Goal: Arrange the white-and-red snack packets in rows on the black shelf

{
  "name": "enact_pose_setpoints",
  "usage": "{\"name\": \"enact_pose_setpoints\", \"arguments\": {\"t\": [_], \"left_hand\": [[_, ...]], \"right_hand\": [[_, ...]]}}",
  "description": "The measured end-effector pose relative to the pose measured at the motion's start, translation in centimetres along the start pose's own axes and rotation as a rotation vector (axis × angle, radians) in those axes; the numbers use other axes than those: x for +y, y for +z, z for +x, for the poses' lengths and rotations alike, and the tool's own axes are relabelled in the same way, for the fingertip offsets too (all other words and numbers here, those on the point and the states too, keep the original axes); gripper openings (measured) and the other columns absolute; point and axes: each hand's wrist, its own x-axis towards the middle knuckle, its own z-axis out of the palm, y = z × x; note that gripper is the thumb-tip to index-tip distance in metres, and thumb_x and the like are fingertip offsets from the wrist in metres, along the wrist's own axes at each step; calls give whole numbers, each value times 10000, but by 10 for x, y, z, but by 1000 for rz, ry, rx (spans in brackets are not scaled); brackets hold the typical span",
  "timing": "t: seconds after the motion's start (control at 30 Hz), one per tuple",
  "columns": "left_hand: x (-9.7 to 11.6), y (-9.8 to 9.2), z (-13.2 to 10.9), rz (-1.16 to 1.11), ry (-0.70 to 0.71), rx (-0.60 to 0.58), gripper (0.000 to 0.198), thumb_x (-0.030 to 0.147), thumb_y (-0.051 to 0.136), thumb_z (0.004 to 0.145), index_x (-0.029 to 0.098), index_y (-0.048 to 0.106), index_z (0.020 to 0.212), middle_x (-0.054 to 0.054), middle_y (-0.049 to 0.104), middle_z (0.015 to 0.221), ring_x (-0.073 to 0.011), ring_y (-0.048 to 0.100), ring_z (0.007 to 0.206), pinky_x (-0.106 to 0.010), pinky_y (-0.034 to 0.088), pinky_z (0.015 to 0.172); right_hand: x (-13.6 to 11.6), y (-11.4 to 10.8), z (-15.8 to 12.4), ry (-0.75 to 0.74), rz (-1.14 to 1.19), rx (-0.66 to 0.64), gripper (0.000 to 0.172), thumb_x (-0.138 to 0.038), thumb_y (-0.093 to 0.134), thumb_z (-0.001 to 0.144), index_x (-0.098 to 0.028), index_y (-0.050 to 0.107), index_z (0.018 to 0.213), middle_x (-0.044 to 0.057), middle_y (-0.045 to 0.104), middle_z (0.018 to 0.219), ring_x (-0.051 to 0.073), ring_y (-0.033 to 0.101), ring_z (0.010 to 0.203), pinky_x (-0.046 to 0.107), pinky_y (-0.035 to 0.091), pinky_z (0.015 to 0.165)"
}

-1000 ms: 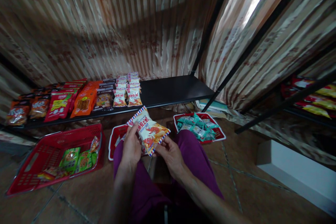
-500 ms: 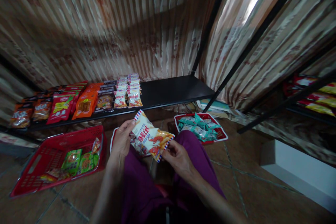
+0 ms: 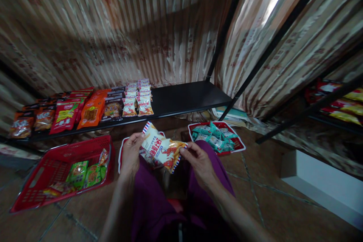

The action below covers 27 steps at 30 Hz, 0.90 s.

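Between both hands, above my knees, is a white and orange snack bag [image 3: 160,148] with striped ends and red lettering, held tilted. My left hand [image 3: 132,155] is closed on its left edge. The fingers of my right hand [image 3: 196,159] pinch its upper right corner. Behind the bag, a small basket [image 3: 120,155] holding packets is partly hidden by my hand and leg. On the black shelf [image 3: 181,96], matching white snack bags [image 3: 144,104] stand in two rows, beside brown, orange and red packets.
At the left on the tiled floor is a red basket [image 3: 36,181] with a few green packets. A second basket [image 3: 241,147] holds teal packets by my right knee. A white box [image 3: 326,185] lies at the right, near another shelf with red and yellow packets [image 3: 340,102].
My right hand has shifted up along the bag's right end, from the lower corner to the upper one. The bag has turned slightly and sits a little lower at its left end.
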Motion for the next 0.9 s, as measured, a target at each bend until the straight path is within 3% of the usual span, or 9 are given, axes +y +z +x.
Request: {"name": "enact_pose_setpoints", "arguments": {"t": [0.2, 0.43, 0.7, 0.9], "left_hand": [[-3, 3, -5, -66, -8, 66, 285, 345, 775, 486, 160, 624, 641, 27, 618, 591, -92, 517, 512, -213, 392, 533], [2, 7, -5, -73, -35, 55, 269, 319, 779, 485, 148, 630, 630, 27, 608, 574, -86, 512, 504, -205, 390, 525], [-3, 9, -9, -141, -86, 10, 234, 319, 764, 552, 176, 652, 701, -17, 632, 661, -108, 533, 542, -208, 424, 485], [-2, 10, -14, -116, -13, 47, 218, 314, 691, 642, 173, 642, 801, -50, 642, 829, -142, 593, 686, -249, 502, 591]], "right_hand": [[-5, 6, -3, -33, -8, 37, 341, -450, 783, 564, -206, 553, 623, -35, 568, 592, 118, 477, 562, 222, 388, 524], [-3, 6, 1, -35, -2, 64, 334, -428, 772, 574, -205, 525, 596, -69, 477, 496, 82, 379, 463, 208, 322, 458], [-7, 7, 1, 82, 193, 152, 379, -394, 834, 483, -203, 526, 592, -45, 558, 565, 107, 491, 518, 219, 411, 483], [-7, 7, 3, 128, 254, 168, 388, -366, 851, 470, -187, 525, 583, -31, 607, 609, 105, 551, 570, 199, 458, 516]]}}
